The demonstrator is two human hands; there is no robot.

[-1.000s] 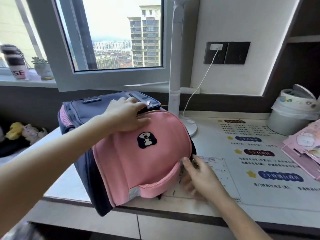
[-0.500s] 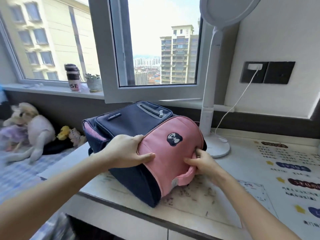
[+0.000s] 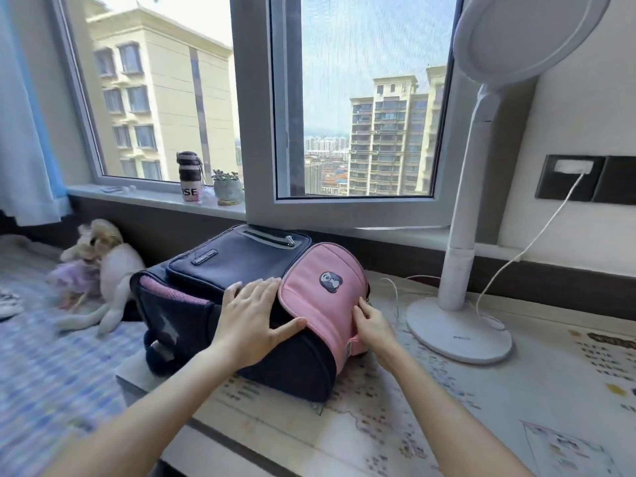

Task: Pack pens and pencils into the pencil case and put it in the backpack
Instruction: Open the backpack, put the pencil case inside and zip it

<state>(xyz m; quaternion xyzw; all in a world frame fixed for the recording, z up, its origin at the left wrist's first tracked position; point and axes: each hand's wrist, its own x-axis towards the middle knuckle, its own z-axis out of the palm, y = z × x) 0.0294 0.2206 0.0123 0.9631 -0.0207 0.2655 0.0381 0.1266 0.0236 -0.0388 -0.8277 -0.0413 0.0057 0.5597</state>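
A navy backpack [image 3: 237, 270] with a pink top flap lies on its back at the left end of the desk [image 3: 481, 401]. My left hand [image 3: 254, 318] lies flat on its navy side, fingers spread, thumb along the edge of the pink flap. My right hand [image 3: 373, 327] touches the flap's right edge with bent fingers, near the zipper; whether it pinches a zipper pull I cannot tell. No pencil case, pens or pencils are in view.
A white desk lamp [image 3: 461, 325] with a round base stands just right of the backpack, its cable running to a wall socket [image 3: 573, 177]. A bottle [image 3: 188, 180] and a small plant pot [image 3: 228, 189] sit on the windowsill. A plush toy [image 3: 103, 266] lies on the bed to the left.
The view has swung up and left. My left hand slid from the flap's top onto the navy side and flattened. My right hand moved up along the flap's right edge.
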